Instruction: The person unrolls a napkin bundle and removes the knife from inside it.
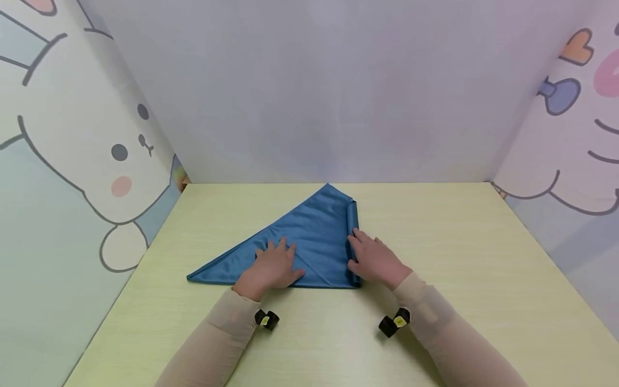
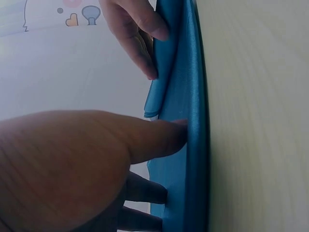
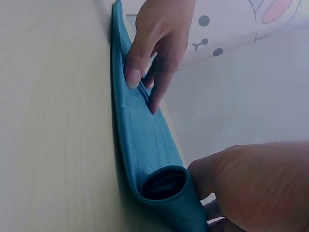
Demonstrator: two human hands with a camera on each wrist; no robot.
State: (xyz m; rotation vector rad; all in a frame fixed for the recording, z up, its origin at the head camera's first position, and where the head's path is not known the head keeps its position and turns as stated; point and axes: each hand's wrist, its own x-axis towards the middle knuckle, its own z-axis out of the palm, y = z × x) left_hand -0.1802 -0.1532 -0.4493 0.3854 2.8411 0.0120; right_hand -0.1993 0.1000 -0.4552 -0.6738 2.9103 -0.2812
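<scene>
A blue, satiny cloth (image 1: 314, 231) lies on the table as a pointed, roughly triangular shape, its narrow tip to the left. Along its right side the cloth is wound into a roll (image 1: 352, 215), whose hollow end shows in the right wrist view. My left hand (image 1: 272, 267) rests on the cloth's lower middle, fingers spread and thumb near the front edge. At the roll, my right hand (image 1: 377, 260) touches it from the right with fingers and thumb extended over it. Part of the roll is hidden under those fingers.
The pale wooden table (image 1: 474, 258) extends around the cloth. A plain whitish panel (image 1: 314, 91) stands at the back, and cartoon-printed panels (image 1: 67, 134) flank both sides. A small black device is strapped to each wrist.
</scene>
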